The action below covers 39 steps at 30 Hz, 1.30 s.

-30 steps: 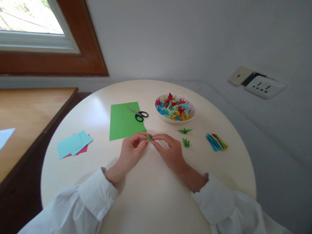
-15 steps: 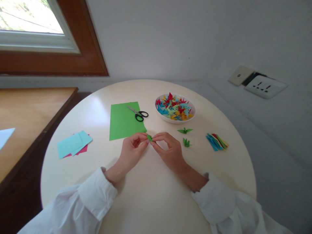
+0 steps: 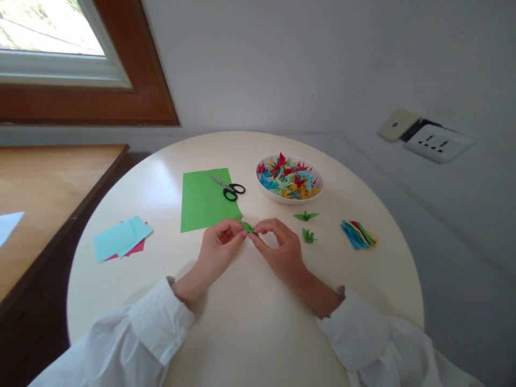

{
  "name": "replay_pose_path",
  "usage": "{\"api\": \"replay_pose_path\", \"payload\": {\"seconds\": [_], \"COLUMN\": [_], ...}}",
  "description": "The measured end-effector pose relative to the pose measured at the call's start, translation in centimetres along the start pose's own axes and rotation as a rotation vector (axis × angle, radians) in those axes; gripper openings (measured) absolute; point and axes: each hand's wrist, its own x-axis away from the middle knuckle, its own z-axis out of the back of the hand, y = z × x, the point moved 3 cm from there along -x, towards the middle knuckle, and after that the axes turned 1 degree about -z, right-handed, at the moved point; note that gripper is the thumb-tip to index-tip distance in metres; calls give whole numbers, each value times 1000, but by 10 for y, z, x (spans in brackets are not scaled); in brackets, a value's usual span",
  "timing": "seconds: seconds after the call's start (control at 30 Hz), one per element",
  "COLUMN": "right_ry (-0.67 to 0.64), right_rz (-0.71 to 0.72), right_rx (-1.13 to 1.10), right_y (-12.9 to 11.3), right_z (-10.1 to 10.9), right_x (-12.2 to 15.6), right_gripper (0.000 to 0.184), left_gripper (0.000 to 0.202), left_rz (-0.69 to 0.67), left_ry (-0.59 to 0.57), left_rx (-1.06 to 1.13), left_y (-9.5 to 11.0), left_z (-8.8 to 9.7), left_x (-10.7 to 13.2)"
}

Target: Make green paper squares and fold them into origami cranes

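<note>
A small, narrow piece of folded bright-green paper (image 3: 247,227) sits at the centre of the frame, between the fingertips of both hands. The left hand (image 3: 221,242) pinches its left end, thumb against forefinger; the right hand (image 3: 281,250) pinches the other end just as narrowly. The step in hand looks like shaping or creasing a fold, and the next move probably calls for light, exact fingertip pressure, since thin paper could bend or tear.

Right of centre lie two small green folded-paper birds (image 3: 306,216). Above the hands are one green rectangular paper sheet (image 3: 201,201) and one pair of black-handled metal scissors (image 3: 228,188), partly on it. At upper centre-right stands one round white bowl (image 3: 282,200) of multicoloured paper birds (image 3: 282,174), too overlapped to count. At right is one bundle of coloured paper strips (image 3: 358,235), uncountable; at left, two light-blue paper pieces (image 3: 115,239) over pinkish-red paper (image 3: 139,247), number unclear.
</note>
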Motion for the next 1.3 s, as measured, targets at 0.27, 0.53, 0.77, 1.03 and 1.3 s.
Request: {"api": "replay_pose_path", "payload": {"seconds": [0.27,0.53,0.77,1.03,1.3], "right_ry": [-14,-9,5,44,73], "right_rz": [-103,-266,-265,-298,-326], "right_rx": [-116,-322,-376,-420,-433], "right_y": [3,10,10,9,10], "right_z": [-1,-6,-6,-8,-8], "right_x": [1,1,1,1,2], "right_gripper": [4,3,2,5,5], "left_gripper": [12,12,11,19,27], "left_rz": [23,24,16,44,53], "left_ry": [40,54,53,1,-20], "left_rx": [7,19,11,37,99], "left_y": [1,2,3,-4,-2], "left_z": [0,1,0,-1,-5], "left_x": [0,0,0,1,1]}}
